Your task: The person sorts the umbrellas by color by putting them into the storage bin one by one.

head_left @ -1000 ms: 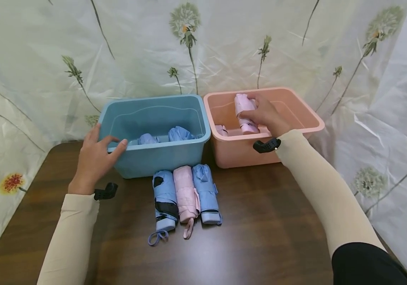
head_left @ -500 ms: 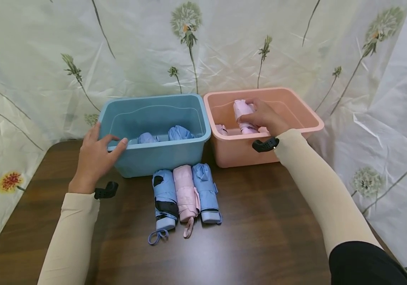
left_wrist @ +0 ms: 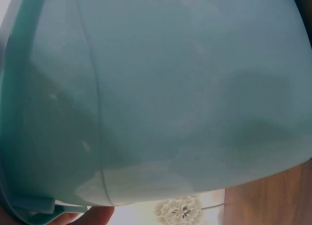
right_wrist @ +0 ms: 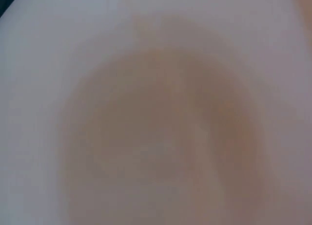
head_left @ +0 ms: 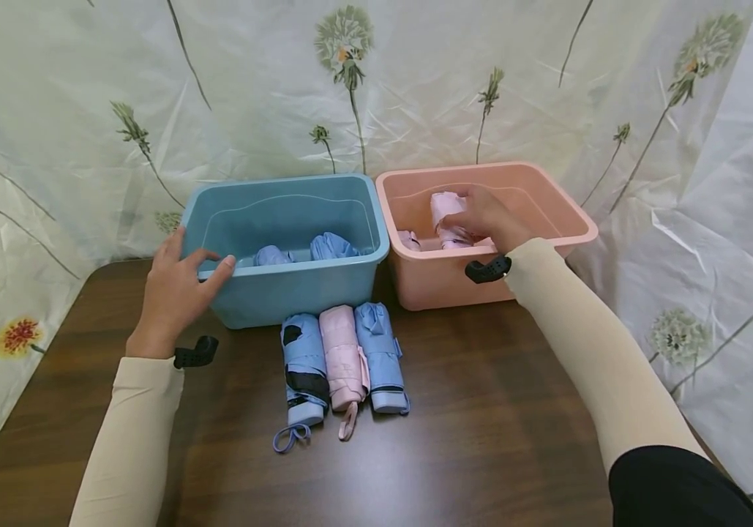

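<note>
My right hand [head_left: 491,217] reaches into the pink bin [head_left: 455,282] and holds a pink folded umbrella [head_left: 447,212] between thumb and fingers, its lower end down inside. Part of another pink umbrella [head_left: 409,240] shows to its left. At the blue bin's [head_left: 290,293] left front corner, my left hand [head_left: 175,289] grips the rim, thumb on the front edge. In the left wrist view the blue bin [left_wrist: 185,88] fills most of the picture, with fingertips [left_wrist: 100,215] under the rim. Two blue umbrellas [head_left: 274,255] lie inside it. The right wrist view is a blur.
On the brown table [head_left: 468,439], before the bins, lie a blue umbrella with black patches [head_left: 306,366], a pink umbrella [head_left: 345,359] and another blue umbrella [head_left: 381,359], side by side. A flowered sheet [head_left: 251,95] hangs behind.
My right hand has lowered the pink umbrella deeper into the pink bin. My left hand stays at the blue bin's corner.
</note>
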{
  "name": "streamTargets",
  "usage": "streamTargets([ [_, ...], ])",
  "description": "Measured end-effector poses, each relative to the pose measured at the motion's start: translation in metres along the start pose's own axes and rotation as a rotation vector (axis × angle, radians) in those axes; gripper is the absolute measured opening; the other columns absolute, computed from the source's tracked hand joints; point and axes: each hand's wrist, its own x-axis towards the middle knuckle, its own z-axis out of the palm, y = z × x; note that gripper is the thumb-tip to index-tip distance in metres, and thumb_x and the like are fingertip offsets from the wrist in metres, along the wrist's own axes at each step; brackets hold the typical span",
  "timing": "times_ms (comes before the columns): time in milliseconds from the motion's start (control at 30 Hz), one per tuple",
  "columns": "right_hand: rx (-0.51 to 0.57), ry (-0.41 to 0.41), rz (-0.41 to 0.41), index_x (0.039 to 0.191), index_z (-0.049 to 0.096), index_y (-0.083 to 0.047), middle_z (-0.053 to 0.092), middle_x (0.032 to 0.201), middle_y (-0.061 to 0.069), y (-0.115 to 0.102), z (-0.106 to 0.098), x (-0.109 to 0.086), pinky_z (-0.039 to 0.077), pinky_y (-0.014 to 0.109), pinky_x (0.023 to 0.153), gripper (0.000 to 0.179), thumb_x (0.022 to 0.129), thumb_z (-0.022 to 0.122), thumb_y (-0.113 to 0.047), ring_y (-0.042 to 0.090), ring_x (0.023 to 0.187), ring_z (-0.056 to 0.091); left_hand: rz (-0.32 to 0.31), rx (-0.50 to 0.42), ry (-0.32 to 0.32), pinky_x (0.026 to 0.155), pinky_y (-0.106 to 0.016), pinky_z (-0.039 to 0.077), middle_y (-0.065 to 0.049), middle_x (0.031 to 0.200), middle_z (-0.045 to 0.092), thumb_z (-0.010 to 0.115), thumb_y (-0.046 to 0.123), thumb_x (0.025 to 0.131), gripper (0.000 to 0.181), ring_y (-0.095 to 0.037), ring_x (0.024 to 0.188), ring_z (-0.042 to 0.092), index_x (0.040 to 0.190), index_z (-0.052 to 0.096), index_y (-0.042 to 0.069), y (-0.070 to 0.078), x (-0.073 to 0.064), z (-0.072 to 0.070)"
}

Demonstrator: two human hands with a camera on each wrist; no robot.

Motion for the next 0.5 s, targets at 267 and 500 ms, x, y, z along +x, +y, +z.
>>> streamTargets([
  [267,0.026,0.025,0.092,0.152,0.024,-0.011,0.029,0.153,0.014,0.0006,0.0013,0.0026,0.049,0.046,0.092,0.086,0.087,0.069,-0.043,0.035,0.119,0.048,0.001,-0.007,-0.010,0.100,-0.072,0.024,-0.026,0.154,0.024,0.051,0.053,0.094,0.055,-0.048,0.140,0.021,0.103,0.071,0.002,-0.0014,0.0001,0.0007],
  [500,0.034,0.038,0.097,0.152,0.024,-0.010,0.028,0.154,0.014,0.0023,0.0017,0.0039,0.051,0.045,0.091,0.085,0.088,0.067,-0.046,0.035,0.120,0.049,0.005,-0.008,-0.004,0.100,-0.071,0.024,-0.026,0.154,0.024,0.051,0.052,0.094,0.054,-0.048,0.139,0.022,0.101,0.071,0.003,-0.0016,0.0007,0.0006],
])
